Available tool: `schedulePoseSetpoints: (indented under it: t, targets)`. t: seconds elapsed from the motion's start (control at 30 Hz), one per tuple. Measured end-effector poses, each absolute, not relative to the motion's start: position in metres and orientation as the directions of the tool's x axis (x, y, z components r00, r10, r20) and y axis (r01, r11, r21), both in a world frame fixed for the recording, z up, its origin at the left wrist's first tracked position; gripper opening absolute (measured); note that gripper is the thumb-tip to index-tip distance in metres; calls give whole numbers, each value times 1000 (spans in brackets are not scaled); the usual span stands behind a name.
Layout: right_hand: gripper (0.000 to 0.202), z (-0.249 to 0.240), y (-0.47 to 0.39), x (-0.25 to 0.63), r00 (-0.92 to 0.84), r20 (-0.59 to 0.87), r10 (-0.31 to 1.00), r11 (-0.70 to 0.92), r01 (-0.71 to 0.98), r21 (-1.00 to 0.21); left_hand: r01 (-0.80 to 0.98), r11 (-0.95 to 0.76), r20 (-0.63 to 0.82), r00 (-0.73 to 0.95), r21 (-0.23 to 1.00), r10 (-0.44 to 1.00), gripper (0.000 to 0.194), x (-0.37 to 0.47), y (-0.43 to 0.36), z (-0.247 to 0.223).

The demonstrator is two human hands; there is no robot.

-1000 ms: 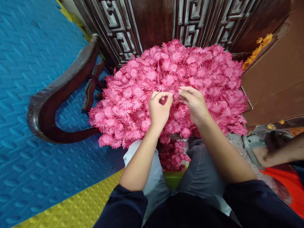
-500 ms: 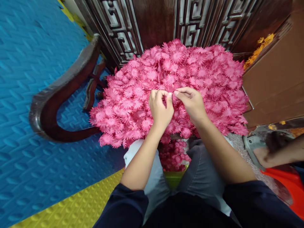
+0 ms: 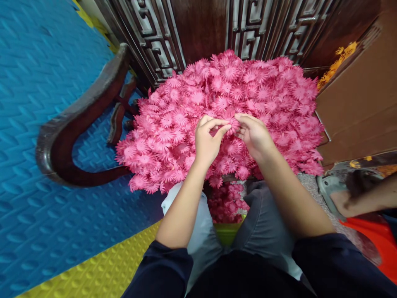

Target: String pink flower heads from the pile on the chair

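Left hand (image 3: 208, 140) was pinched on pink, round, many-petalled flower (image 3: 233, 126); right hand (image 3: 256, 137), grip not discernible; single-flower handling was judged underway; steadiness required.

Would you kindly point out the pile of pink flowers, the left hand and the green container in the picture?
Pile of pink flowers (image 3: 221, 97): head view, on blossoms near its middle.
Left hand (image 3: 207, 140): head view, on its back.
Green container (image 3: 228, 233): head view, on its wall.
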State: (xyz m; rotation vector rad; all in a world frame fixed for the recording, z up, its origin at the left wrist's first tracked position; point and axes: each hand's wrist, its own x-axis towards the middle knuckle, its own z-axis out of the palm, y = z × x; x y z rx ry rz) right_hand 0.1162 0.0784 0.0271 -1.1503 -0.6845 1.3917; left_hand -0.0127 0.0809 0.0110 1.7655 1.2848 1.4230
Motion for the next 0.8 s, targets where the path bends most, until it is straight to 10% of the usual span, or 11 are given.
schedulePoseSetpoints:
  t: [0.47,0.8]
  targets:
    - [8,29,78,114,119,-265,957,-202,-383,-901,258,-366,382,-10,894,924,7,-15,83,11]
    - [23,23,76,109,130,78,988,86,-61,-994,484,-401,488,-61,777,871,8,-12,80,7]
